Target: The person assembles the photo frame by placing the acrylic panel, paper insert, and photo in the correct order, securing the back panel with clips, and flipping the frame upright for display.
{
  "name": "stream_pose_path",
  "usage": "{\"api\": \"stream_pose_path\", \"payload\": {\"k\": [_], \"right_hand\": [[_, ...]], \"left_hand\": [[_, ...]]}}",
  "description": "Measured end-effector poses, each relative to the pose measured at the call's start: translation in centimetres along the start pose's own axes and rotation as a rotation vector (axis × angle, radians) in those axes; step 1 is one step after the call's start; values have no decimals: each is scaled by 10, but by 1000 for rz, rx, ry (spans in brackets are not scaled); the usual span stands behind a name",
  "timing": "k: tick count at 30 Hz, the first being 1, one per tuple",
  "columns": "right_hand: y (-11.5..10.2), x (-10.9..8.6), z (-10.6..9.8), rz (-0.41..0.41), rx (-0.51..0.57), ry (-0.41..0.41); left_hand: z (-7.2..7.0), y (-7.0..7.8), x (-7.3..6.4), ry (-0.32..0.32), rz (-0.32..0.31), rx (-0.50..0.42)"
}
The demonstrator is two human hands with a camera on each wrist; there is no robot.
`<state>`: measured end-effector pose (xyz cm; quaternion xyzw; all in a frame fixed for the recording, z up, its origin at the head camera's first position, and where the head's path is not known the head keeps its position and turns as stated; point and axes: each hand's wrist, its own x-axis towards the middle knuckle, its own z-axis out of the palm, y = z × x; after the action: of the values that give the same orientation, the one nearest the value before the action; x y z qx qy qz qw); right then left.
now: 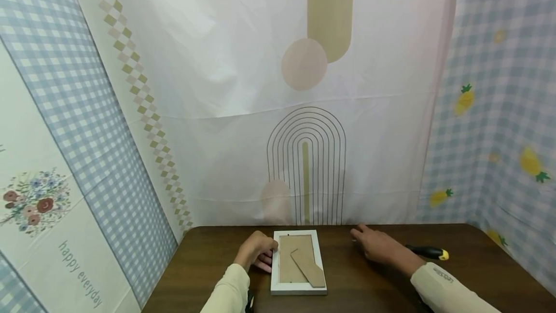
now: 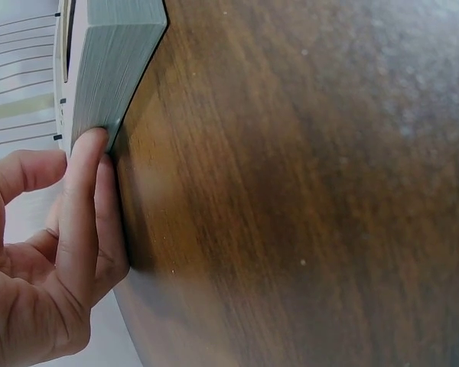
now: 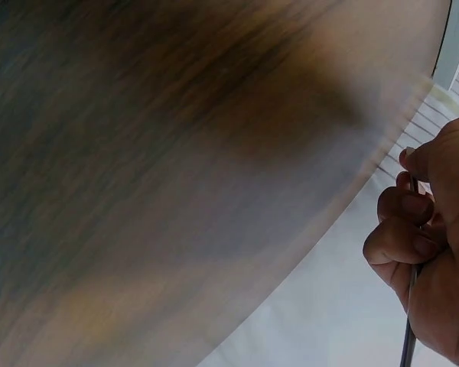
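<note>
A white picture frame [image 1: 275,267] lies face down on the dark wooden table, its brown backing and slanted stand leg [image 1: 308,267] showing. My left hand [image 1: 257,249] is at its left edge. In the left wrist view a straight finger touches the frame's side [image 2: 115,73], with the thumb close by. To the right of the frame, my right hand [image 1: 375,244] grips a screwdriver by its thin metal shaft [image 3: 410,313], fingers curled round it. Its black and yellow handle [image 1: 427,252] sticks out beyond the wrist.
The wooden table [image 1: 343,284] ends at the back against a white patterned cloth [image 1: 226,158]. Checked cloths hang at left [image 1: 100,110] and right [image 1: 486,125]. A small black and yellow thing [image 1: 249,302] shows beside the left sleeve, mostly hidden.
</note>
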<state>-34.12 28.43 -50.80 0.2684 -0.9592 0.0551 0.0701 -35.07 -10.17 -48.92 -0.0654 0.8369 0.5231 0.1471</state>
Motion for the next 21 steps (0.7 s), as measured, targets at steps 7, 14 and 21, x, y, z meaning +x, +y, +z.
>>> {"api": "stream_pose_path", "payload": {"k": [7, 14, 21], "right_hand": [[-8, 4, 0, -51, 47, 52], [-14, 6, 2, -106, 65, 88], [-21, 8, 2, -117, 75, 83]], "left_hand": [[0, -1, 0, 4, 4, -1], [1, 0, 1, 11, -13, 4], [1, 0, 1, 9, -10, 3]]}}
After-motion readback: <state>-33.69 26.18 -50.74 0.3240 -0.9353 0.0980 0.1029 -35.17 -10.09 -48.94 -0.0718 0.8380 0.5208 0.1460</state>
